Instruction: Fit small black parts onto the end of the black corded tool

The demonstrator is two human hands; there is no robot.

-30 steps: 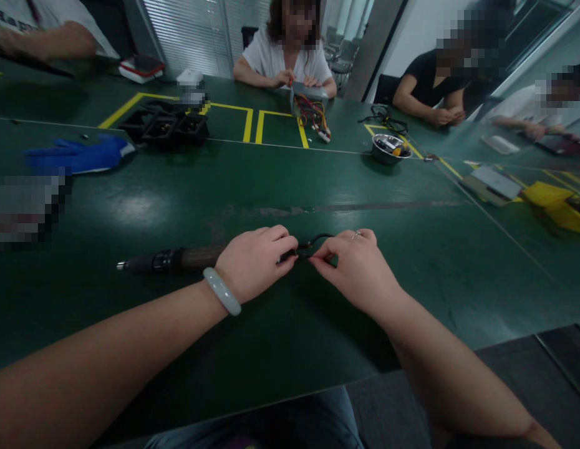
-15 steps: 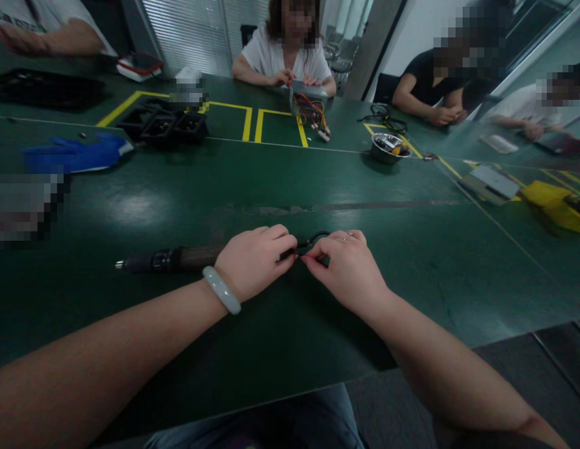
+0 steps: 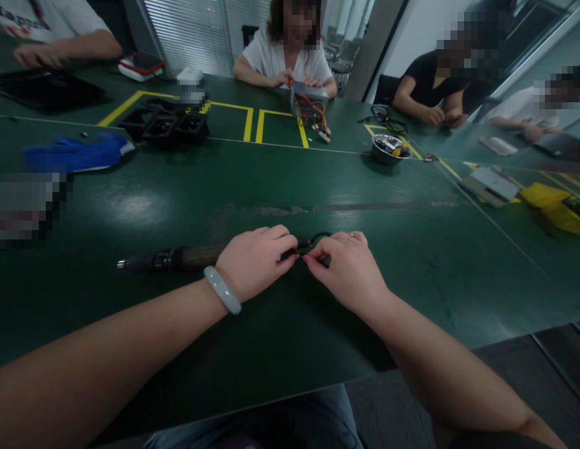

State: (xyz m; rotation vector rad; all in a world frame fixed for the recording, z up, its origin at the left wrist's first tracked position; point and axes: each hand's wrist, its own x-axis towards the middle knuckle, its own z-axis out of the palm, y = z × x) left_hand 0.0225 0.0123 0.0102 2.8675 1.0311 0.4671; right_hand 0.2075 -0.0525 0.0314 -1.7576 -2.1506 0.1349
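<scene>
A dark electric screwdriver [image 3: 178, 259] lies on the green table, its metal tip pointing left. My left hand [image 3: 255, 262], a pale bangle on its wrist, is closed over the tool's rear end, and its thumb and fingertips pinch near a small dark part. From there a black cord [image 3: 320, 234] curves toward my right hand [image 3: 350, 268]. That hand, with a ring, pinches thumb and forefinger together right beside the left fingertips. What sits between the right fingertips is too small to make out.
Farther off on the table [image 3: 271, 181] are a blue glove [image 3: 77, 153], a black compartment tray [image 3: 163, 121] and a metal bowl [image 3: 390, 149] of small parts. Several people sit around the table; one handles a grey box with coloured wires [image 3: 311, 103].
My hands and the screwdriver stay almost where they were. At the far left, a co-worker's hand has come down onto a flat black thing.
</scene>
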